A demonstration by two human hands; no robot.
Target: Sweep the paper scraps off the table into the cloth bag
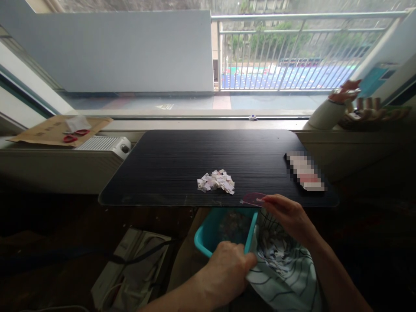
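My left hand is closed round the near right rim of a turquoise plastic bin, below the table's front edge. Small scraps, dim in the shade, lie inside the bin. Between thumb and fingers, my right hand pinches a thin, see-through pink plastic piece at the table's front edge. To its left, a heap of small cut paper scraps rests on the black table. Beneath my right hand, a pale green striped cloth holds white paper shreds.
A blurred-out flat object lies at the table's right. Red-handled scissors rest on a brown envelope at the left, beside a white slatted unit. A vase stands on the right sill. A pale box sits lower left.
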